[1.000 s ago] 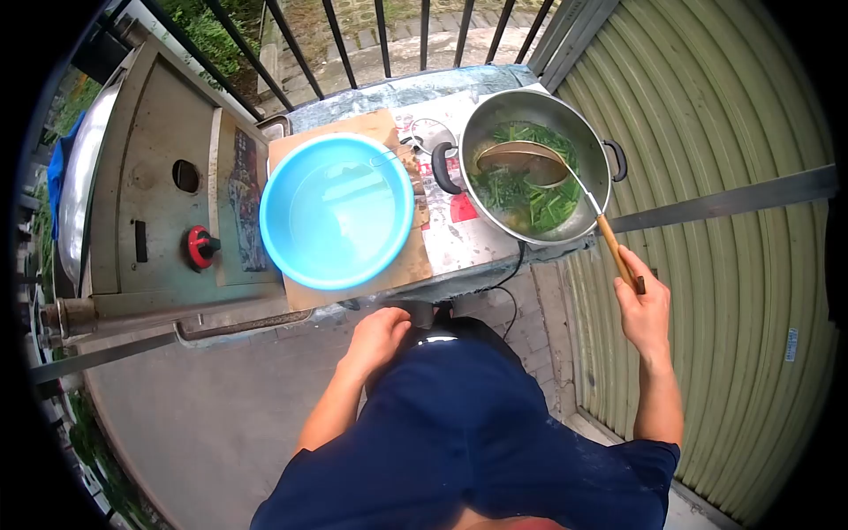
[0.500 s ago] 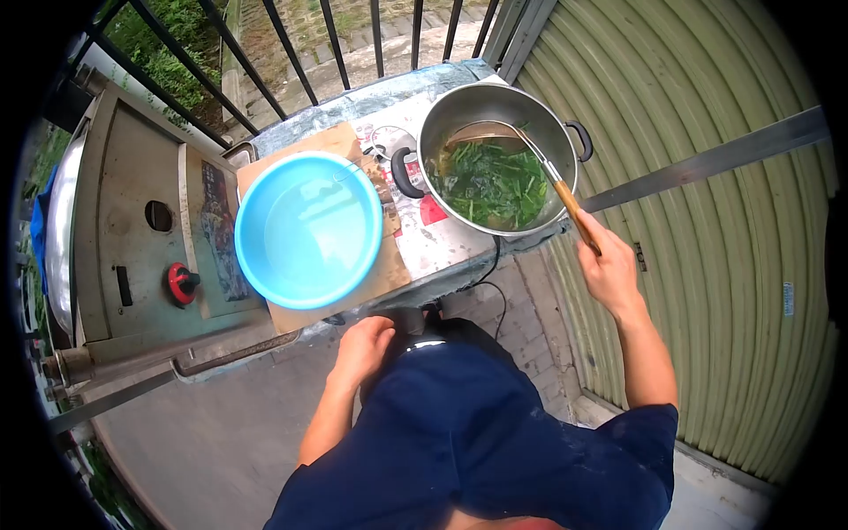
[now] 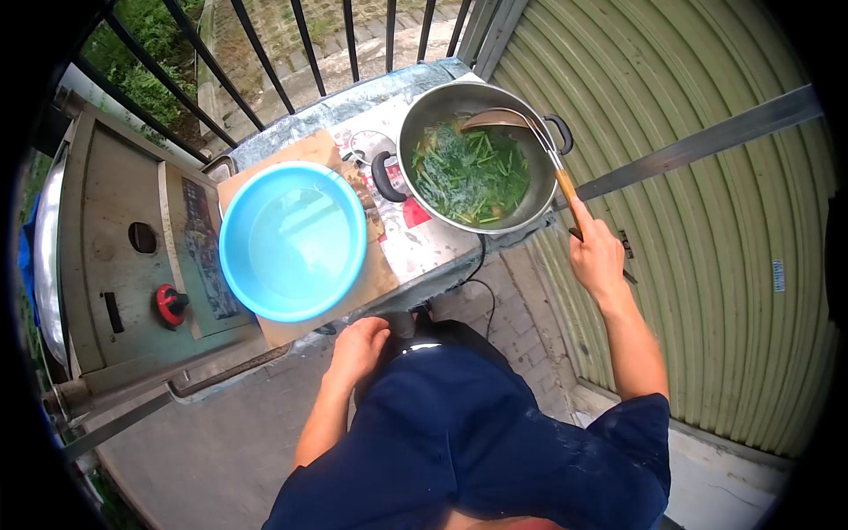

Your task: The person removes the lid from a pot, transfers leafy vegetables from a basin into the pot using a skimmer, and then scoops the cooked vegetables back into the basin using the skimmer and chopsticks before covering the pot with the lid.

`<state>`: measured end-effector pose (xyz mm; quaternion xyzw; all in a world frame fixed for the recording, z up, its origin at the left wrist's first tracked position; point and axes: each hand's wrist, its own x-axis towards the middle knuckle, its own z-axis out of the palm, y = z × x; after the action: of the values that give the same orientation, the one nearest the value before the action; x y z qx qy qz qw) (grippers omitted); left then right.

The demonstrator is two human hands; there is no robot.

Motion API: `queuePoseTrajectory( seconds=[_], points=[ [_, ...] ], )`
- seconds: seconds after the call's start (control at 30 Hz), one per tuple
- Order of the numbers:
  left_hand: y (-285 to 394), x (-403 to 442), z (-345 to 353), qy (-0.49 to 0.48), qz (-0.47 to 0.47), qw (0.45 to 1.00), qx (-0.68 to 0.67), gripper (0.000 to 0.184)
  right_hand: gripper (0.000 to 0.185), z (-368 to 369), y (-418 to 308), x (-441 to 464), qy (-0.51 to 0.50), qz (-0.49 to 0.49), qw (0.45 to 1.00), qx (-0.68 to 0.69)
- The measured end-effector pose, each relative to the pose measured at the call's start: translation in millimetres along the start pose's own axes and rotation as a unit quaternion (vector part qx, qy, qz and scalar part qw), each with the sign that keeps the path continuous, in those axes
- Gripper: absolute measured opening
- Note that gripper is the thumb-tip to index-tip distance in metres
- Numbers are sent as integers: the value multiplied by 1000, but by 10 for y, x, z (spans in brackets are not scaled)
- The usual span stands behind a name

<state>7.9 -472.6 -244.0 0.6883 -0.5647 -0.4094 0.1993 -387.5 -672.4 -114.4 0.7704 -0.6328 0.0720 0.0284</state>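
Note:
My right hand (image 3: 597, 256) is closed around the wooden handle of a ladle (image 3: 565, 184). The ladle's metal bowl rests inside a deep metal pot (image 3: 422, 115), at its far right side. Chopped green leaves (image 3: 473, 181) float in liquid in the pot. Left of the pot, a light blue basin (image 3: 228, 243) holds clear water on a sheet of cardboard (image 3: 375, 276). Near my waist, below the table edge, my left hand (image 3: 360, 343) hangs with its fingers curled; whether anything is inside them is hidden.
A metal stove cabinet (image 3: 115, 203) with a red and black knob (image 3: 170, 305) stands at the left. Black railings (image 3: 305, 44) run behind the table. A ribbed shutter (image 3: 707, 238) crossed by a metal bar (image 3: 698, 146) is on the right. A black cable (image 3: 491, 296) hangs below the pot.
The ladle has shifted toward the right side of the pot, and the leaves have spread and swirled. The view has turned, so the table things appear further left. My left hand stays low.

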Motion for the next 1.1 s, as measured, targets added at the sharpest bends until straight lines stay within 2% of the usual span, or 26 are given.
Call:
queuePoseTrajectory(
  seconds=[0.07, 0.1, 0.17, 0.33, 0.5, 0.6, 0.63, 0.7, 0.73, 0.77, 0.83, 1.1],
  points=[
    [-42, -9, -3, -3, -2, 1000, 0, 23, 60, -129, -21, -179, 4, 33, 996, 87],
    [-55, -3, -2, -5, 0, 1000, -3, 23, 60, -218, -46, -265, 4, 33, 996, 84],
    [-74, -6, 9, -12, 9, 1000, 6, 24, 56, -408, -110, -415, 35, 11, 982, 185],
    [-36, 91, -7, -43, 24, 999, -21, 23, 54, -622, -247, -613, 60, 22, 980, 190],
    [71, 192, -29, -65, 29, 996, -48, 23, 56, -345, -297, -794, 79, 57, 975, 201],
    [149, 235, -47, -73, 33, 995, -61, 23, 53, -95, -313, -899, 151, -8, 968, 199],
    [157, 236, -51, -78, 54, 993, -65, 23, 53, -69, -339, -919, 146, -12, 968, 203],
    [175, 176, -58, -81, 72, 992, -65, 23, 53, -29, -382, -967, 93, 85, 953, 274],
    [206, 183, -65, -80, 72, 993, -57, 23, 54, 15, -352, -971, 131, 16, 968, 213],
    [219, 160, -80, -84, 70, 993, -47, 23, 54, 67, -328, -945, 130, 12, 967, 219],
    [216, 125, -87, -89, 60, 992, -65, 23, 50, 130, -313, -971, 85, 95, 957, 260],
    [136, 28, -129, -99, 50, 993, -52, 23, 61, 359, -374, -915, 132, 61, 960, 240]
  ],
)
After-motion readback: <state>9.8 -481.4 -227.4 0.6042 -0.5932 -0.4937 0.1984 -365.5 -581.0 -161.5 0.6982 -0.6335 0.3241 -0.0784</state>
